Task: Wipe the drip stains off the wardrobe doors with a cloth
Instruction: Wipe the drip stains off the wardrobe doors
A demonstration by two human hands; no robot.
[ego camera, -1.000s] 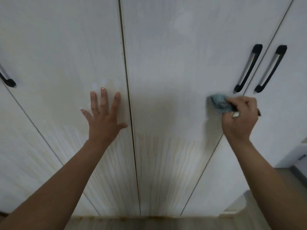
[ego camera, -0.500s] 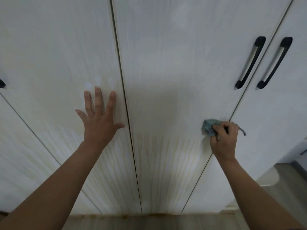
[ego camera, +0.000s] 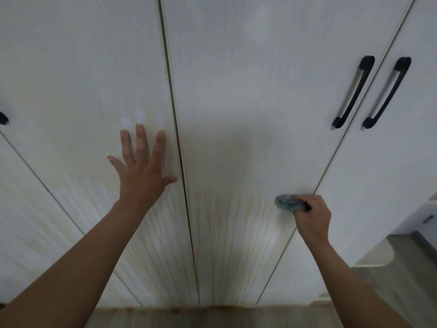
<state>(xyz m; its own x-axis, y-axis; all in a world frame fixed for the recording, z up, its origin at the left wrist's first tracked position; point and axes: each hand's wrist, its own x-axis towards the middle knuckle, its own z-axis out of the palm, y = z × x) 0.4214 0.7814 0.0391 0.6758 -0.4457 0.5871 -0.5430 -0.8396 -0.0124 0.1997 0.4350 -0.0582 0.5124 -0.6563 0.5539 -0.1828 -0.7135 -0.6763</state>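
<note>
The right hand point(ego camera: 312, 218) has its fingers curled tight round a small blue-grey cloth point(ego camera: 287, 202). That grip presses the wad against the middle door point(ego camera: 236, 102), low down near its right edge. The left hand point(ego camera: 142, 176) holds nothing: it lies flat, fingers spread, on the left door point(ego camera: 78, 79), just beside the gap between the 2 doors.

The stains point(ego camera: 231, 235) are yellowish streaks that begin about level with the cloth and lie to its left and below it. Their long axis is vertical, running down to the foot of the door. The right hand is the nearer one and has the cloth, so the next strokes probably need to go leftward and down along the streaks. More stains mark the left door under the left wrist.

The doors are smooth, pale and faintly grained. 2 black handles point(ego camera: 353, 91) sit well above the cloth. Brown spots dot the floor point(ego camera: 236, 318) along the wardrobe's base
</note>
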